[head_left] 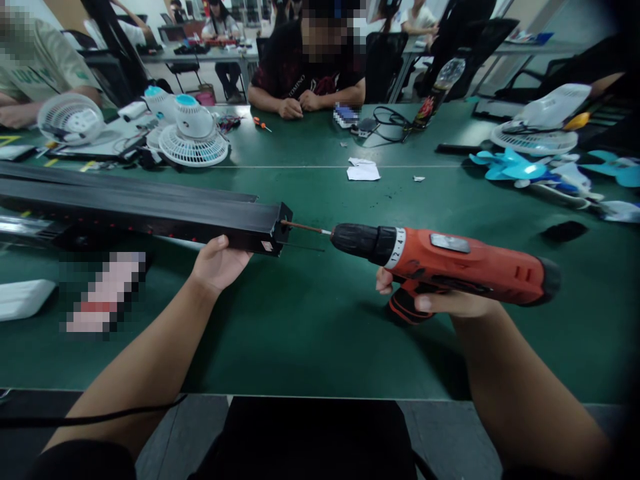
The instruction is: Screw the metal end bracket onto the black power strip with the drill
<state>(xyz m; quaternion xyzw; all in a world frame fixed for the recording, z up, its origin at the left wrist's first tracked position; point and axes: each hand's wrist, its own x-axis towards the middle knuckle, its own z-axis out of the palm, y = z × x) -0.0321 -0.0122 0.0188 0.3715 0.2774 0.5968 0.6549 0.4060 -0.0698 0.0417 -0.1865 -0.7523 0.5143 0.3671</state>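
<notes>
A long black rectangular housing (150, 212) lies across the green table (320, 347), running from the left edge to the middle. My left hand (218, 263) grips its near side close to the right end. My right hand (440, 301) is wrapped round the grip of a red and black cordless drill (450, 265), held level. The drill's thin bit (306, 229) points left and its tip touches the housing's end face.
Small white fans (193, 137) and parts lie at the back left. Blue fan blades (520, 170) and a white grille (535, 140) sit at the right. Paper scraps (363, 172) lie mid-table. A person (307, 73) sits opposite, another at the far left.
</notes>
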